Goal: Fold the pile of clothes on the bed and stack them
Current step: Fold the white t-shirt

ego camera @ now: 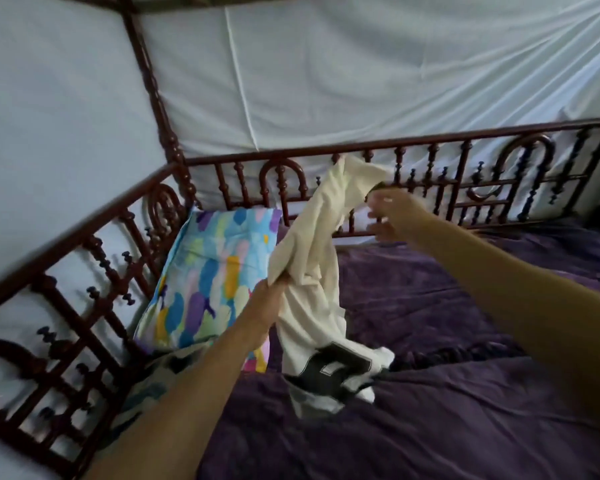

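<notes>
Shirt: cream cloth T-shirt with black print (312, 237), held up over the purple bedspread (465, 306), probably to be shaken straight.
Left hand (271, 292): fingers clamped on its left edge.
Right hand (392, 213): far top corner pinched (blurry tho).

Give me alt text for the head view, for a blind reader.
The left hand and right hand hold up a cream shirt with a dark print over a purple bedspread. A colourful pillow lies beside the dark wooden bed rail.
</notes>
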A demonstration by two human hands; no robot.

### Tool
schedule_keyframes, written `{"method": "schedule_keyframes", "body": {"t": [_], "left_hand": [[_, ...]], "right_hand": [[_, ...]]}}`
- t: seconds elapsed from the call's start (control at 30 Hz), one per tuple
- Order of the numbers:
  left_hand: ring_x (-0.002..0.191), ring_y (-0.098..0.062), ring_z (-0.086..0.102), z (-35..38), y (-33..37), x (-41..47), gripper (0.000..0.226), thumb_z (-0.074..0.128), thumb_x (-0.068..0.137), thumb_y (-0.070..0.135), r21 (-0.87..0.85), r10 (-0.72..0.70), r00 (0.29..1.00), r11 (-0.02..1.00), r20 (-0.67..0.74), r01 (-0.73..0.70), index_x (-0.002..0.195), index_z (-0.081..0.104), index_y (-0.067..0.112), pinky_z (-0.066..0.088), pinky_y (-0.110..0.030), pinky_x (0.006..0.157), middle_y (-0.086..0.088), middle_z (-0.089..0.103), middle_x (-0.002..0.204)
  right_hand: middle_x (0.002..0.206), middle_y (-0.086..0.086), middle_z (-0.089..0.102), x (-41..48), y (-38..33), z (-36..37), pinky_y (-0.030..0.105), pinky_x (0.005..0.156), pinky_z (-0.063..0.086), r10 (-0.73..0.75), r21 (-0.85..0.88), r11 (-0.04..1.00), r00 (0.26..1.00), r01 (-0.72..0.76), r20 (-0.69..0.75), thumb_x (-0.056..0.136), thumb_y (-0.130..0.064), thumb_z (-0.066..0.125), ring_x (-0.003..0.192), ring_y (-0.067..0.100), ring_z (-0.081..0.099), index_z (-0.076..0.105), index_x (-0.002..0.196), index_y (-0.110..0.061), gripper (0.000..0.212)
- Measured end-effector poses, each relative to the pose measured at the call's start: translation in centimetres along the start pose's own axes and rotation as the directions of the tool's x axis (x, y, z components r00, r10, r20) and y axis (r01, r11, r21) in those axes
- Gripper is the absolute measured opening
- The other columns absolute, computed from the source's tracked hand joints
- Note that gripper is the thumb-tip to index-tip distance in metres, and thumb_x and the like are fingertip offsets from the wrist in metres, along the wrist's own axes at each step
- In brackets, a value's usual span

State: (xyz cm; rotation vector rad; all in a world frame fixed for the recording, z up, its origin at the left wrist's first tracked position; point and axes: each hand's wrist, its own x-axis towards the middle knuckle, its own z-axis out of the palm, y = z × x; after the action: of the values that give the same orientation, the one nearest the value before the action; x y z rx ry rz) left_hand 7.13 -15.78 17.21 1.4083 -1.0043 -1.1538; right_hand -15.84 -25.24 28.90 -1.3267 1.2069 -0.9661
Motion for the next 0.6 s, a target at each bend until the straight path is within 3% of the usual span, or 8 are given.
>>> {"method": "schedule_keyframes", "body": {"t": [0.07,0.13,0.23,0.33,0.4,0.5,0.57,0.6], "left_hand": [[0.102,-0.015,0.066,-0.1,2.2,0.0,0.038,0.058,0.081,0.053,-0.025,0.044,0.999,0.999,-0.022,-0.045,0.107,0.066,0.028,0.051,-0.037,0.089,0.003,0.072,0.107],[0.103,-0.017,0.064,-0.1,3.7,0.1,0.033,0.053,0.092,0.047,-0.056,0.065,0.994,0.996,-0.090,-0.071,0.112,0.064,0.023,0.051,-0.039,0.092,0.000,0.070,0.108],[0.108,-0.021,0.063,-0.3,5.0,-0.5,0.041,0.042,0.099,0.044,-0.106,0.031,0.996,0.994,-0.083,-0.040,0.119,0.061,0.014,0.049,-0.041,0.096,-0.006,0.068,0.114],[0.124,-0.027,0.051,-1.7,5.2,-1.3,0.054,0.040,0.099,0.047,0.157,0.054,0.976,0.987,-0.213,-0.021,0.137,0.047,0.009,0.038,-0.044,0.108,-0.012,0.054,0.136],[0.122,-0.032,0.052,-4.4,4.8,-2.4,0.055,0.040,0.099,0.045,0.511,0.097,0.939,0.855,-0.331,0.091,0.136,0.045,0.005,0.041,-0.036,0.101,-0.017,0.054,0.134],[0.077,-0.031,0.070,-9.2,3.6,-4.5,0.035,0.048,0.095,0.043,0.784,-0.034,0.976,0.590,-0.215,0.193,0.093,0.057,0.009,0.052,-0.032,0.060,-0.013,0.067,0.082],[0.080,-0.031,0.068,-11.5,3.0,-5.3,0.031,0.056,0.091,0.041,0.936,-0.051,0.988,0.317,-0.148,0.156,0.072,0.050,0.017,0.047,-0.032,0.060,-0.013,0.064,0.076],[0.085,-0.030,0.066,-12.0,2.9,-5.5,0.027,0.059,0.089,0.040,0.961,-0.013,0.993,0.250,-0.119,0.118,0.073,0.051,0.019,0.047,-0.033,0.066,-0.014,0.065,0.083]], "right_hand": [[0.080,0.013,0.057,-0.7,5.8,0.0,0.028,0.054,0.049,0.031,-0.224,0.974,1.000,-0.030,-0.001,0.095,-0.016,0.056,0.065,0.021,0.055,0.061,0.110,-0.002,0.021],[0.079,0.019,0.058,-3.2,11.8,1.1,0.035,0.068,0.048,0.091,-0.305,0.952,0.982,-0.037,0.164,0.088,-0.024,0.068,0.077,0.020,0.055,0.063,0.098,0.004,0.030],[0.069,-0.012,0.057,-6.6,18.1,3.8,0.014,0.063,0.042,0.196,-0.491,0.871,0.900,0.023,0.390,0.076,-0.029,0.080,0.067,0.003,0.051,0.062,0.075,-0.021,0.020],[0.062,-0.007,0.051,-6.8,20.3,5.8,0.026,0.055,0.034,0.041,-0.670,0.731,0.971,0.133,0.237,0.080,-0.027,0.067,0.064,0.011,0.054,0.046,0.057,-0.023,0.032],[0.071,-0.004,0.061,-6.7,18.6,5.6,0.030,0.058,0.034,-0.139,-0.697,0.701,0.987,0.152,0.076,0.076,-0.014,0.058,0.078,0.024,0.063,0.055,0.067,-0.026,0.015],[0.091,-0.001,0.070,-6.2,13.9,4.5,0.031,0.060,0.038,-0.384,-0.691,0.668,0.924,0.275,-0.004,0.073,-0.016,0.054,0.084,0.027,0.063,0.063,0.100,-0.030,0.032],[0.098,-0.001,0.069,-6.3,10.3,5.0,0.033,0.062,0.042,-0.501,-0.680,0.625,0.865,0.384,0.028,0.070,-0.025,0.053,0.085,0.027,0.063,0.059,0.107,-0.029,0.038],[0.100,0.000,0.069,-6.4,8.7,5.7,0.034,0.063,0.043,-0.535,-0.682,0.591,0.842,0.431,0.069,0.070,-0.026,0.053,0.084,0.027,0.063,0.057,0.109,-0.029,0.040]]}}
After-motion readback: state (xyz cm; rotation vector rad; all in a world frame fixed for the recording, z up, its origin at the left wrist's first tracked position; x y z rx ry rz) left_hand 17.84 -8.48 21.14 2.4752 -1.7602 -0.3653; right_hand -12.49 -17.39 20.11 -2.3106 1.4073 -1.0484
